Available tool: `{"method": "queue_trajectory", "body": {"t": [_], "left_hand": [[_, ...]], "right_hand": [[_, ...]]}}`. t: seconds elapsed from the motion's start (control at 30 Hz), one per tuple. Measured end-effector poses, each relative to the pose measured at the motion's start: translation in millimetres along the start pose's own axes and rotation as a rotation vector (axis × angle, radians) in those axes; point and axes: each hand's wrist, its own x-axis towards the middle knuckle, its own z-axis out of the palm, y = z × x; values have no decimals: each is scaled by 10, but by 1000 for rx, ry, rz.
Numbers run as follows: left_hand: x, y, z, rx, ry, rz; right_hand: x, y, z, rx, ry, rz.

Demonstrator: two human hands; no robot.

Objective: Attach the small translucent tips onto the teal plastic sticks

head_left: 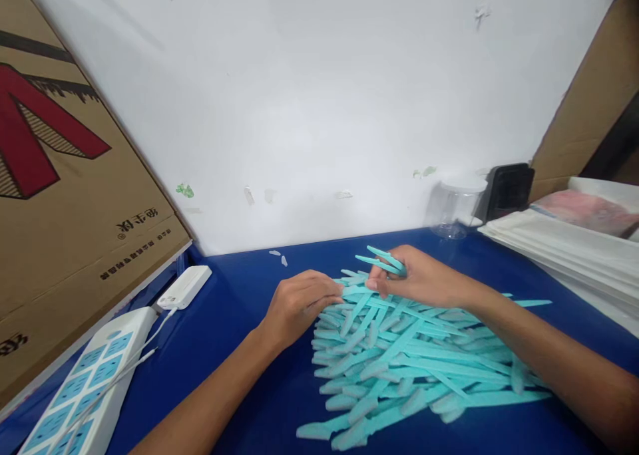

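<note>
A broad heap of turquoise eyebrow razors (404, 362) with pale, cloudy blade ends lies on the blue table, many of them crossing one another. At the heap's far left edge, my left hand (304, 302) is closed, its fingertips pinching the end of a turquoise razor (355, 291). My right hand (409, 275) is over the far side of the heap. Its curled fingers hold a couple of razors (382, 262) that point up and left, while thumb and forefinger come down at that same pinched razor. The right fingertips partly hide what they touch.
Two small clear pieces (284, 261) lie near the wall. On the left are a power strip (107, 375), a white adapter (186, 287) with a cable and a large carton (64, 195). A clear jar (455, 209), a black object (509, 192) and stacked white trays (574, 249) stand right.
</note>
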Motion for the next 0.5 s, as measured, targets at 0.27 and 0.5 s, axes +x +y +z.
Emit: {"method": "queue_trajectory", "body": {"t": [0.27, 0.5], "left_hand": [[-63, -215, -107, 186, -65, -273], [-349, -820, -371, 571, -287, -524]], "right_hand": [[-25, 78, -1, -140, 15, 17], [10, 119, -6, -130, 52, 54]]}}
